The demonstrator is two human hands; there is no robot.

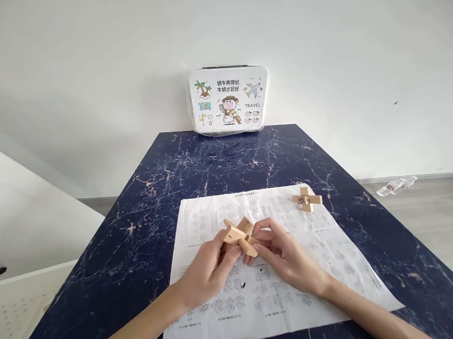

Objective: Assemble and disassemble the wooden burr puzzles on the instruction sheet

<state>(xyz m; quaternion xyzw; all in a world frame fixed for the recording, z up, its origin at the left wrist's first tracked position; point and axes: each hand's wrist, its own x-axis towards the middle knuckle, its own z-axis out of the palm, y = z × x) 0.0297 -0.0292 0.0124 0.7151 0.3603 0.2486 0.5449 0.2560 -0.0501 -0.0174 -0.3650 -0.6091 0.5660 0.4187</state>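
left hand (208,270) and right hand (290,261), at eight and four o'clock, gripped the wooden blocks (235,234); the step seemed to be fitting, next calling for careful alignment.

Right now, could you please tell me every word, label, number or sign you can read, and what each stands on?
"奶牛养得好, 牛奶才会好": case, top centre.
"TRAVEL": case, right side.
Too small or blurred to read: the case's tiny lettering, the print on the sheet, the dark marks on the held blocks and on the wooden cross.
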